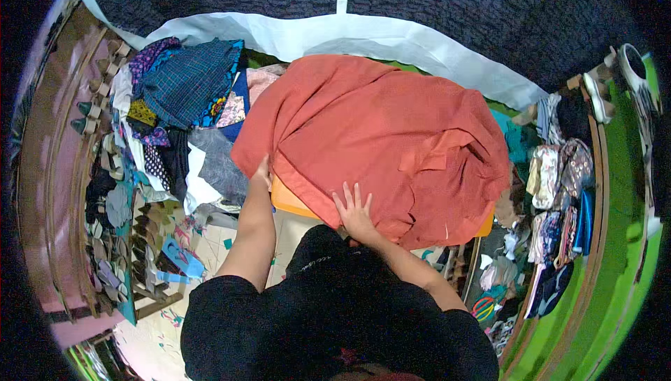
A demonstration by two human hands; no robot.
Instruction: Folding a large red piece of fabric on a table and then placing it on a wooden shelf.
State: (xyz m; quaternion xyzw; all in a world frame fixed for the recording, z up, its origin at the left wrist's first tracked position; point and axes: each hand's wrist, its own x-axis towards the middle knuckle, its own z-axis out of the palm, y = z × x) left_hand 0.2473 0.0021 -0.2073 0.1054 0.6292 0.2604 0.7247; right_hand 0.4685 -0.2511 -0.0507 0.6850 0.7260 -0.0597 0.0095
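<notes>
A large coral-red fabric [377,115] lies spread in front of me, with folds and a rumpled patch on its right. Beneath it, an orange-yellow surface [297,201] shows along the near edge and at the right corner. My left hand [263,173] grips the fabric at its near left edge, thumb up, the other fingers mostly hidden. On the near middle of the fabric my right hand [355,213] rests flat with its fingers spread, holding nothing.
Piled clothes, including a dark teal checked cloth [189,77], lie at the left. Folded fabrics [552,178] and shoes stand at the right. Colourful scissors [484,308] lie low right. A white sheet edge [300,35] and dark curtain hang behind. Scraps litter the tiled floor [234,241].
</notes>
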